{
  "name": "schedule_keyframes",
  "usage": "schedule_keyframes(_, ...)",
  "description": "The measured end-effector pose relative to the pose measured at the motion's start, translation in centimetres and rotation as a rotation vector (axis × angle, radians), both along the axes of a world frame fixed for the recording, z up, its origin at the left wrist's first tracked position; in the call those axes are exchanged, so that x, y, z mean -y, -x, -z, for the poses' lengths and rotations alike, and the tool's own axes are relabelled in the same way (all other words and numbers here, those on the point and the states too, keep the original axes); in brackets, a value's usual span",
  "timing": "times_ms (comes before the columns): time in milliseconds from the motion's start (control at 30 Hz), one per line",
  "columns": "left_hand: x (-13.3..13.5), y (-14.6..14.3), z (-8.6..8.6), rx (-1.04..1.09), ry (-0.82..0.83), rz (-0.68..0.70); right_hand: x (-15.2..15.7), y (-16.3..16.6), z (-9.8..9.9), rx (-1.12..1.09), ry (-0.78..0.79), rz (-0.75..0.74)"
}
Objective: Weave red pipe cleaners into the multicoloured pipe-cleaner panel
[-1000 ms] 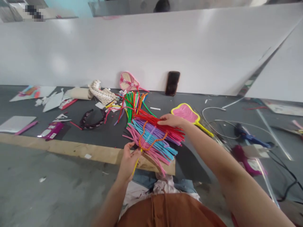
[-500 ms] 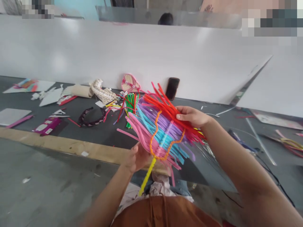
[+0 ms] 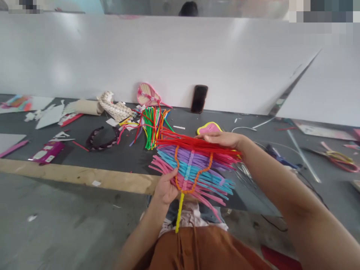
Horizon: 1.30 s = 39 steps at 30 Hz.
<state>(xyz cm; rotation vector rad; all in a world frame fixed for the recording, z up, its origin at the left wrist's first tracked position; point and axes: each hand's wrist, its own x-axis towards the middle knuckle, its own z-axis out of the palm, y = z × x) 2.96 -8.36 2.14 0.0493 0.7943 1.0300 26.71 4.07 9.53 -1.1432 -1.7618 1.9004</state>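
A pipe-cleaner piece (image 3: pixel 189 168) spans the space between my hands over the table's front edge. Its stems lie in rows of red, purple, blue and pink, crossed by a wavy orange outline, with a twisted yellow stem (image 3: pixel 179 213) hanging below. My left hand (image 3: pixel 166 187) grips the lower left edge, thumb on top of the pink stems. My right hand (image 3: pixel 223 139) lies over the red stems (image 3: pixel 194 144) at the top, fingers stretched out; their undersides are hidden. Behind it lies a pink shape with a yellow rim (image 3: pixel 209 128).
Bundled coloured pipe cleaners (image 3: pixel 152 127) lie behind the piece. A phone (image 3: pixel 199 98) leans against the white panel beside a pink leaf-shaped piece (image 3: pixel 147 94). A headband (image 3: pixel 102 140) and purple box (image 3: pixel 46 152) sit left; scissors (image 3: pixel 334 155) and a glue gun (image 3: pixel 281 159) lie right.
The piece has turned more level, and its red stems now lie flatter in line. My left hand has closed on its edge. My right hand's fingers have straightened over the red stems.
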Motion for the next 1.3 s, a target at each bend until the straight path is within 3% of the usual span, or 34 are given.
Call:
schedule_keyframes(133, 0.1, 0.9, 1.6, -0.042, 0.016, -0.097, 0.5, -1.8, 2.9, 0.033, 0.077, 0.26)
schedule_keyframes(267, 0.4, 1.0, 2.8, -0.067, 0.02, -0.149, 1.6, -3.1, 5.7, 0.184, -0.197, 0.576)
schedule_keyframes(367, 0.4, 0.8, 2.9, -0.073, 0.015, -0.164, 4.1, -2.7, 5.5, 0.226, -0.39, 0.653)
schedule_keyframes(433, 0.4, 0.7, 2.8, -0.091, -0.001, -0.179, 6.7, -1.4, 4.9, 0.288, -0.686, 0.638)
schedule_keyframes(500, 0.4, 0.6, 2.6, -0.112, -0.018, -0.19, 9.7, 0.3, 4.6, 0.297, -0.979, 0.529)
schedule_keyframes(600, 0.4, 0.6, 2.4, -0.122, -0.051, -0.187, 13.5, 2.5, 5.8, 0.368, -1.178, 0.242)
schedule_keyframes(667, 0.5, 0.5, 2.2, -0.13, -0.074, -0.193, 15.2, 3.2, 7.5, 0.504, -1.22, 0.158)
schedule_keyframes(800, 0.5, 0.1, 1.8, -0.18, -0.066, -0.222, 16.6, 2.9, 10.7, 0.766, -1.194, 0.13)
schedule_keyframes(900, 0.6, 0.2, 1.3, -0.211, -0.06, -0.21, 17.0, 2.4, 11.8, 0.855, -1.169, 0.098)
schedule_keyframes(1000, 0.9, 1.9, 1.1, -0.278, -0.152, -0.15, 17.1, 2.3, 12.0, 0.877, -1.165, 0.087)
schedule_keyframes(1100, 1.7, 4.9, 0.9, -0.552, -0.25, -0.155, 17.1, 2.4, 12.1, 0.878, -1.161, 0.091)
schedule_keyframes(1167, 2.4, 6.5, 0.7, -0.921, -0.338, -0.338, 17.1, 2.5, 12.1, 0.879, -1.158, 0.095)
schedule_keyframes(1233, 2.9, 6.9, 0.1, -1.391, -0.576, -0.44, 17.2, 2.5, 12.2, 0.88, -1.164, 0.095)
schedule_keyframes(1267, 3.0, 6.6, -0.2, -1.608, -0.766, -0.385, 17.2, 2.5, 12.1, 0.88, -1.172, 0.093)
schedule_keyframes(1300, 2.9, 5.9, -0.5, -1.795, -0.972, -0.237, 17.2, 2.5, 12.1, 0.879, -1.18, 0.091)
